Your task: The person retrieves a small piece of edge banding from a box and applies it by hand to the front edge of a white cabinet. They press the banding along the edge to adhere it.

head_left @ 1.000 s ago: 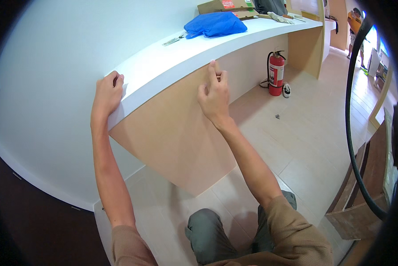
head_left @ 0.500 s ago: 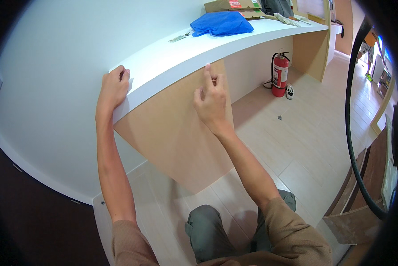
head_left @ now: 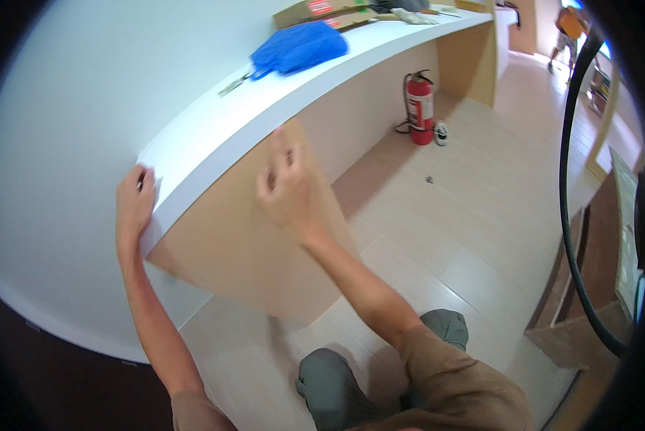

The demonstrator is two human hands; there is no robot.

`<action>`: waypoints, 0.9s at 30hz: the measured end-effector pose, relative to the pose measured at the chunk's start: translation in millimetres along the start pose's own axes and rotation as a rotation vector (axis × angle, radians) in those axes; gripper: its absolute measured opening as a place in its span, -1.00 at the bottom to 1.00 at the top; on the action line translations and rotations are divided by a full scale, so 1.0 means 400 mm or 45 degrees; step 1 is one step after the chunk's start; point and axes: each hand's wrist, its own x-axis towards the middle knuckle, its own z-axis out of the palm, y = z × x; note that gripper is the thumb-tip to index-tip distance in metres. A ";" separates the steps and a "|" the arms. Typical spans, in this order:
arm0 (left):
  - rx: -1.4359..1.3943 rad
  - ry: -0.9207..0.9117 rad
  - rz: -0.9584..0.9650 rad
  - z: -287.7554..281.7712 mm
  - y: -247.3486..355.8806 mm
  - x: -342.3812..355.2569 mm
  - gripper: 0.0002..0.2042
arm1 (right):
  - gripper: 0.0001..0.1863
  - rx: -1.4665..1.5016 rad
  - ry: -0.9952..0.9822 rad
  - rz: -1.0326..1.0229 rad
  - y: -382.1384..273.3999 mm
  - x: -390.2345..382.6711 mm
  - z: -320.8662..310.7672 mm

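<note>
Head view: the panel [head_left: 222,233] stands beneath the white counter [head_left: 200,133], whether fixed indiscernible; left hand [head_left: 133,202] curls at the counter's end, right hand [head_left: 290,190], blurred, near the panel's top; neither grip can be told.

Counter [head_left: 251,100]: blue bag [head_left: 299,49], cardboard box [head_left: 315,11], pale glove [head_left: 411,16], top of frame.
Floor [head_left: 401,215]: red fire extinguisher [head_left: 420,111], right of upper centre.

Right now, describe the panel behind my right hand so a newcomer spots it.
Find the long white counter. Beneath its near end stands a broad tan panel, the right hand before it. Unlike the similar far panel, it stands on this side of the red fire extinguisher.
</note>
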 end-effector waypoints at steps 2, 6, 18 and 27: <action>0.024 -0.033 0.020 -0.003 -0.025 0.009 -0.70 | -0.10 0.032 -0.052 0.045 -0.014 -0.016 0.013; -0.052 -0.139 -0.047 -0.003 0.005 -0.010 -0.72 | -0.29 0.198 -0.086 0.006 -0.042 -0.043 -0.021; -0.083 -0.351 -0.309 0.003 -0.024 -0.002 -0.72 | -0.65 -0.093 -0.790 1.290 -0.342 -0.354 -0.796; -0.145 -0.409 -0.110 0.142 0.231 0.011 -0.68 | -0.79 -0.896 -0.142 1.431 -0.506 -0.121 -1.400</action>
